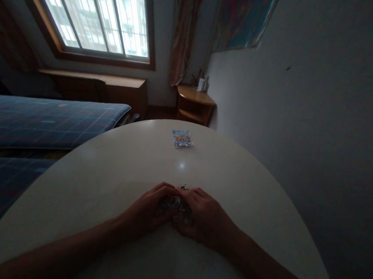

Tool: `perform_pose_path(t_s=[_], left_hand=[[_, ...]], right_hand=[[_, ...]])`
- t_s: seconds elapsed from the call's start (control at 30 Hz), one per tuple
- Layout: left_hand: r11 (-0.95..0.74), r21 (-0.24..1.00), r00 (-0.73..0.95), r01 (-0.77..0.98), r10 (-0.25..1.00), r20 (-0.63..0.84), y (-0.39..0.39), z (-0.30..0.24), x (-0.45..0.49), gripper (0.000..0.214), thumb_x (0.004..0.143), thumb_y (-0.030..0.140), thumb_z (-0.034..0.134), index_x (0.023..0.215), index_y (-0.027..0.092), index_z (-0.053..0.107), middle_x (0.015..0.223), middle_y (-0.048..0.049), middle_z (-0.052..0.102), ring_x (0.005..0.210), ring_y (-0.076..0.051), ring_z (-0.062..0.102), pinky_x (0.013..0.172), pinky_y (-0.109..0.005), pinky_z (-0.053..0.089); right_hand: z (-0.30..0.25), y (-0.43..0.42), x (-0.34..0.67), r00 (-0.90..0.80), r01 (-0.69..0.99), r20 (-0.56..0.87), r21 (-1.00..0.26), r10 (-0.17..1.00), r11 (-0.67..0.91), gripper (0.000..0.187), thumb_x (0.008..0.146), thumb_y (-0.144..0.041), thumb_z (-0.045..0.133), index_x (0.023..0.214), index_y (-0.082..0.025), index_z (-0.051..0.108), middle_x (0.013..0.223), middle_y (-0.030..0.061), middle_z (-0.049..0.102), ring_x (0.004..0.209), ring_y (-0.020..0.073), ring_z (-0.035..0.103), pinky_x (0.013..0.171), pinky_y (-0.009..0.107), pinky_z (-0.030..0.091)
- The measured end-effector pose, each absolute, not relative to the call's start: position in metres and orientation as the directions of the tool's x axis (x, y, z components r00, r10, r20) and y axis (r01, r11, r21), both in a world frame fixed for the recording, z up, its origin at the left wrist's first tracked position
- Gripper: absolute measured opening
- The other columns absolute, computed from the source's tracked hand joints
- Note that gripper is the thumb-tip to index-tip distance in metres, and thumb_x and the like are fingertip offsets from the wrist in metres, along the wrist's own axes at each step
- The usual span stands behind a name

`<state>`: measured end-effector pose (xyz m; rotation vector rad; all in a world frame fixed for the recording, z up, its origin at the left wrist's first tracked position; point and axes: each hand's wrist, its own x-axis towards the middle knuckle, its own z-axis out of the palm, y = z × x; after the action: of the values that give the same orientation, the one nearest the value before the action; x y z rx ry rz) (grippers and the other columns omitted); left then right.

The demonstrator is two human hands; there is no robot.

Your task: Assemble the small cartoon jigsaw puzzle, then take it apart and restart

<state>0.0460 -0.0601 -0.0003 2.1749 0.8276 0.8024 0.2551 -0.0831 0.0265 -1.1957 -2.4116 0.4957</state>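
My left hand (152, 211) and my right hand (203, 216) curl round a small heap of puzzle pieces (176, 204) on the white round table (114, 185). Their fingertips meet at the far side of the heap, and the thumbs close in at the near side. The pieces look dark and pale, like tiny jigsaw pieces, though dim light blurs their shapes. A few pieces (183, 186) lie just beyond the fingers. Part of the heap is hidden under both hands. Farther back on the table lies a small colourful printed sheet or packet (182, 139).
A bed with a blue plaid mattress (48, 120) stands to the left. Beyond the table are a wooden corner shelf (197, 96), a long desk (123, 81) and a barred window (96, 16). A plain wall (302, 104) runs along the right side.
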Motion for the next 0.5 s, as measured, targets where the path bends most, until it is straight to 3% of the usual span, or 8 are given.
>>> perform_pose_path(t_s=[0.13,0.2,0.3,0.5], left_hand=[[-0.602,0.723,0.619,0.338,0.721,0.312,-0.0625,-0.0001,0.0448,0.042,0.081,0.014,0.06,0.12,0.023,0.049,0.12,-0.0081,0.058,0.11,-0.021,0.058,0.097,-0.036,0.049],[-0.633,0.678,0.646,0.373,0.702,0.301,-0.0644,-0.0007,0.045,0.052,0.076,0.011,0.062,0.125,0.023,0.046,0.127,-0.009,0.055,0.118,-0.023,0.054,0.102,-0.039,0.046],[-0.651,0.623,0.659,0.434,0.701,0.272,-0.0649,-0.0018,0.046,0.056,0.075,0.009,0.061,0.127,0.023,0.046,0.129,-0.0085,0.056,0.121,-0.024,0.051,0.104,-0.041,0.045],[-0.582,0.651,0.572,0.487,0.776,0.266,-0.0583,-0.0002,0.0463,0.014,0.092,0.02,0.05,0.101,0.02,0.06,0.098,-0.006,0.066,0.093,-0.019,0.061,0.083,-0.034,0.052]], right_hand=[[0.0294,-0.078,0.257,-0.557,0.688,0.207,-0.428,0.804,0.587,0.022,0.085,-0.023,0.059,0.105,-0.017,0.066,0.101,0.0097,0.072,0.096,0.0227,0.064,0.086,0.036,0.051],[0.0273,-0.0751,0.2577,-0.542,0.688,0.227,-0.432,0.809,0.583,0.012,0.087,-0.022,0.056,0.091,-0.018,0.067,0.095,0.0083,0.072,0.093,0.0212,0.065,0.085,0.035,0.051],[0.0241,-0.0729,0.2576,-0.473,0.672,0.241,-0.524,0.848,0.524,0.016,0.092,-0.025,0.053,0.089,-0.017,0.066,0.088,0.0068,0.071,0.084,0.0185,0.065,0.079,0.032,0.05],[0.0243,-0.0762,0.2548,-0.39,0.495,0.173,-0.789,0.904,0.365,0.023,0.098,-0.035,0.047,0.091,-0.018,0.061,0.079,0.0017,0.069,0.072,0.0135,0.066,0.069,0.026,0.05]])
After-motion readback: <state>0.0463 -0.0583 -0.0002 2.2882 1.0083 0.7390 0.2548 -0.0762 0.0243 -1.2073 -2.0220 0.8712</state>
